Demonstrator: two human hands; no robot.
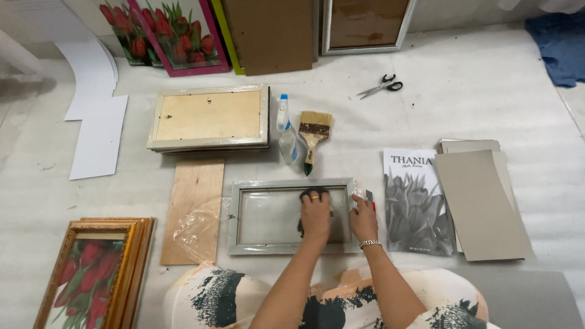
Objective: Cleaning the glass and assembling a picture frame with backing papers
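A printed sheet [418, 204] lies at about three o'clock from the middle of the view, a tall rectangle with a white top band carrying dark lettering over a grey-and-black picture of tulips. The spray bottle [286, 135] at twelve o'clock is clear with a blue-and-white head; any label on it is too small to tell.

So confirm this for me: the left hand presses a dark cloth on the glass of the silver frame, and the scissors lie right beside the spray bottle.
Not quite. In the head view the left hand does press the dark cloth on the silver frame, but beside the spray bottle lies a paintbrush. The scissors lie apart, farther right.
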